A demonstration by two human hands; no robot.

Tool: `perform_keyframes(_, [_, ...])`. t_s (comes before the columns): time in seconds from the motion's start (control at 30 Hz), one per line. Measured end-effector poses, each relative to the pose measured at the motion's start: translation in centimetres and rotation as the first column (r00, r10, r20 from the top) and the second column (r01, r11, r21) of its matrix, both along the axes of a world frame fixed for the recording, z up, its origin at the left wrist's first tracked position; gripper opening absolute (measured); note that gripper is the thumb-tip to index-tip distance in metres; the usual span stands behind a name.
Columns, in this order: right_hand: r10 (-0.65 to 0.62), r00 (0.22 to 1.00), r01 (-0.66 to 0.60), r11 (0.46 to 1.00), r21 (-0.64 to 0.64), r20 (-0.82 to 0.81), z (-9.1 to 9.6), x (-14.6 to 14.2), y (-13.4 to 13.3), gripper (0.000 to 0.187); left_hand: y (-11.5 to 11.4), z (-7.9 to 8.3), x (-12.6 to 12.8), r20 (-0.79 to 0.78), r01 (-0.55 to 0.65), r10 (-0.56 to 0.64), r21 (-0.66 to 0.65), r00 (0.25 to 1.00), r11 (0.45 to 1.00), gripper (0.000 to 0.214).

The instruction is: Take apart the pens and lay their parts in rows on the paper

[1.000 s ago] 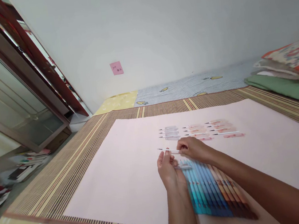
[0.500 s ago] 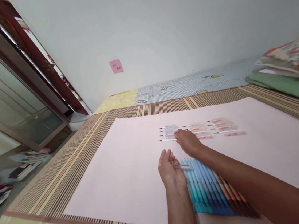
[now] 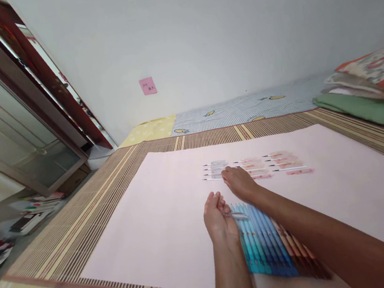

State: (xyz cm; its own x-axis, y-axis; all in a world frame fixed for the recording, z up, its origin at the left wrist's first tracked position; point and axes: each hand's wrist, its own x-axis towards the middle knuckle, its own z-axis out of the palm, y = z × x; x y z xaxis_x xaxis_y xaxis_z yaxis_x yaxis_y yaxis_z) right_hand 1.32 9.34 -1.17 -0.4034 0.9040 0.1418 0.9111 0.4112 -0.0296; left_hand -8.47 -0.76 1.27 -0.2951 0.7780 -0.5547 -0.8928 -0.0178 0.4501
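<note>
The fingertips (image 3: 225,174) of our right hand (image 3: 240,183) press down on the near end of a thin white pen refill (image 3: 212,178) at the left of the laid-out pen parts (image 3: 279,163); we cannot tell whether they pinch it or only touch it. Our left hand (image 3: 216,216) is half curled, lightly holding a clear cap (image 3: 237,215) just above the row of blue and brown pens (image 3: 265,247). Everything lies on a pink sheet (image 3: 160,223) over a striped mat (image 3: 81,215). We judge the risks to be that the right wrist brushes the tidy rows askew, or that the loosely held cap slips among the pens.
</note>
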Motion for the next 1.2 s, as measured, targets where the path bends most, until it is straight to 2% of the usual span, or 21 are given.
perform_keyframes(0.17, [0.013,0.999,-0.012,1.000,0.021,-0.040,0.0,-0.7,0.2,0.016,0.1,-0.4,0.1,-0.005,-0.009,0.009,0.013,1.000,1.000,0.017])
perform_keyframes(0.3, [0.144,0.985,-0.142,0.989,0.027,-0.090,0.1,-2.2,0.7,0.021,0.3,-1.0,0.1,-0.009,-0.005,0.005,0.026,1.000,1.000,0.015])
perform_keyframes(0.43, [0.288,0.953,-0.286,0.958,0.033,-0.100,0.3,-3.7,1.9,0.029,0.5,-1.9,-0.1,-0.032,0.012,-0.010,0.054,0.999,0.998,0.016])
perform_keyframes(0.63, [0.378,0.926,-0.378,0.926,0.007,-0.023,0.9,-4.4,3.3,0.027,0.8,-2.9,-0.2,-0.058,0.016,-0.011,0.072,0.998,0.997,0.021])
perform_keyframes(0.83, [0.374,0.927,-0.374,0.927,0.015,0.007,0.3,-4.2,3.7,0.027,0.6,-2.1,-0.1,-0.040,-0.002,0.005,0.052,0.999,0.999,0.017])
perform_keyframes(1.0, [0.362,0.927,-0.361,0.932,0.029,-0.100,0.1,-3.7,3.8,0.026,0.2,-0.8,-0.2,0.012,-0.008,0.007,0.014,1.000,1.000,0.011])
perform_keyframes(1.1, [0.291,0.931,-0.290,0.956,0.038,-0.220,0.8,-2.5,3.7,0.031,0.2,-0.4,-0.2,0.018,-0.006,0.006,0.003,1.000,1.000,0.011])
perform_keyframes(1.2, [0.161,0.939,-0.159,0.987,0.030,-0.305,1.6,-0.4,3.3,0.034,0.2,-0.1,-0.2,0.027,0.004,-0.004,0.001,1.000,1.000,0.011])
